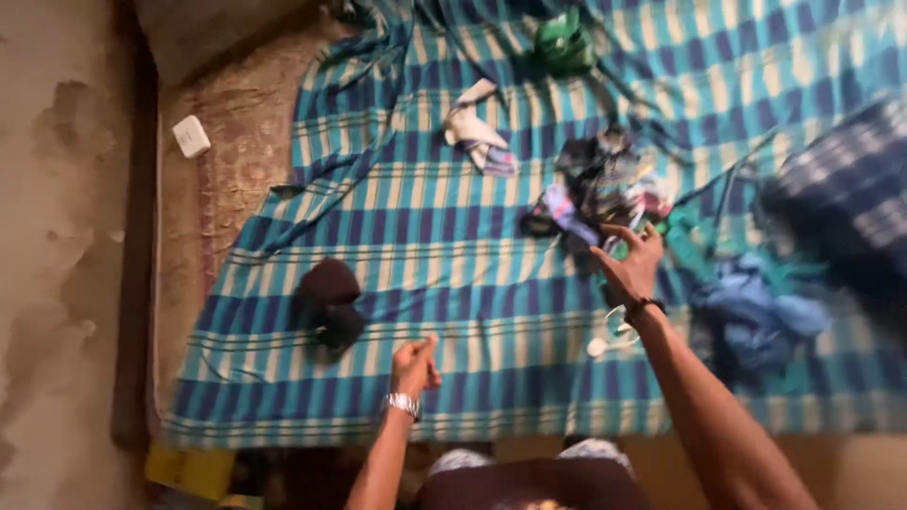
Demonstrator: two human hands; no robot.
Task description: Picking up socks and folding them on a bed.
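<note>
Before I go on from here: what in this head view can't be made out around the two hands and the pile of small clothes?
- Pile of small clothes: motion blur merges the pieces; single items cannot be told apart.
- Right hand: whether its fingers touch the pile is unclear, blurred.
- Left hand: closed; anything inside is hidden by its own fingers.
- Dark checked cloth: cut off by the right edge, heavily blurred.
- Green item: too blurred to identify.

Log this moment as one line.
left hand: closed, empty | right hand: open, reaching for mixed-colour sock pile | blue-striped woven sheet
</note>
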